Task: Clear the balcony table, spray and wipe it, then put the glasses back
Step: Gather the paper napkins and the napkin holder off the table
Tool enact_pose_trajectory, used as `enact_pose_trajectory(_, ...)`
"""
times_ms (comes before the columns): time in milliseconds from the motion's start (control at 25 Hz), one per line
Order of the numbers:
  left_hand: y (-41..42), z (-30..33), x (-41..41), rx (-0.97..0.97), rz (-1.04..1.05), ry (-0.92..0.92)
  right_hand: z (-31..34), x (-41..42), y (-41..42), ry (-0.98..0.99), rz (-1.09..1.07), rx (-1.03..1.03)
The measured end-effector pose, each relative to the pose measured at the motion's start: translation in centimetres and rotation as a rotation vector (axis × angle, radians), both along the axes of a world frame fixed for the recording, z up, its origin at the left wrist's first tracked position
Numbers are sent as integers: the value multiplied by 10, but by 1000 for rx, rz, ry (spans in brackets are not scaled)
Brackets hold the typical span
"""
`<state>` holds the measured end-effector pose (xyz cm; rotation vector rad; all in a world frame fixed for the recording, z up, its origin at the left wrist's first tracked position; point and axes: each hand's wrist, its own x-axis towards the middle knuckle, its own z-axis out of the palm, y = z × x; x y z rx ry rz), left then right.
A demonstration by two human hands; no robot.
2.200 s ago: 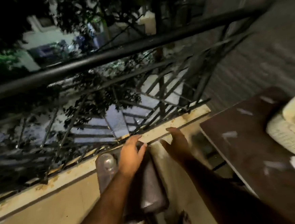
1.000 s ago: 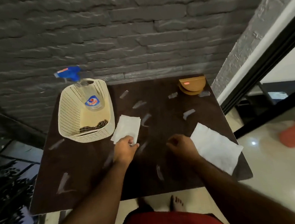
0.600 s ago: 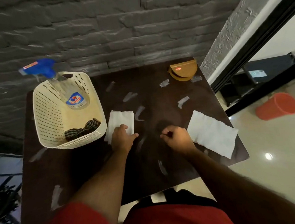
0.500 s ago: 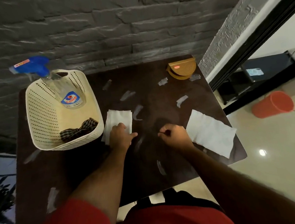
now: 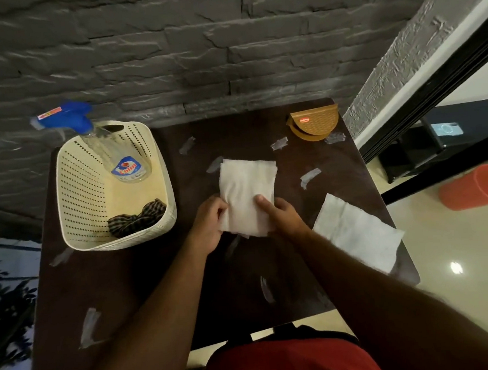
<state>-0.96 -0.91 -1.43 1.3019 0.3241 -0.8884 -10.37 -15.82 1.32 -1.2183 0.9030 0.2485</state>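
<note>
Scene: A person in red stands over a dark balcony surface (image 5: 145, 280) set against a grey stone wall, both arms reaching to the centre of the frame.

Change: Half a second ago the left hand alone touched a white paper napkin beside the basket while the right hand lay curled on bare wood; now the napkin (image 5: 248, 196) is lifted at centre frame between both hands.

Left hand: The left hand (image 5: 209, 222) has its grip closed on the napkin's lower left edge, fingers curled round it.

Right hand: The right hand (image 5: 281, 215) has its grip closed on the lower right edge, thumb laid across the front of the sheet.

Second napkin: A second white napkin (image 5: 357, 231) lies flat at right of frame, overhanging the surface's edge.

Basket: A cream perforated basket (image 5: 74, 198) at left of frame holds a blue-topped Colin spray bottle (image 5: 108, 148), leaning, and a checked cloth (image 5: 137, 216).

Holder: A brown napkin holder (image 5: 314, 124) stands at the upper right corner of the surface.

Glasses: None in view.

Marks: Pale smears (image 5: 309, 176) dot the wood.

Meaning: Clearing appears under way, with the loose paper being gathered first; spraying and wiping look yet to begin, since the bottle and cloth sit in the basket.
</note>
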Motion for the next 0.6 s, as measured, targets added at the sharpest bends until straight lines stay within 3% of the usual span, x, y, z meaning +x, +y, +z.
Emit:
enact_pose_trajectory(120,6,-4,-7,-59,-39,28,1,9,8,-74,-35,155)
enact_pose_trajectory(200,13,-8,-12,-4,-31,1,2,11,11,-32,12,47)
enact_pose_trajectory(400,34,-42,-26,317,-268,-115,-6,4,9,101,118,-136)
enact_pose_trajectory(600,1,-42,-43,383,-230,-27,-8,-15,-21,130,-64,-246)
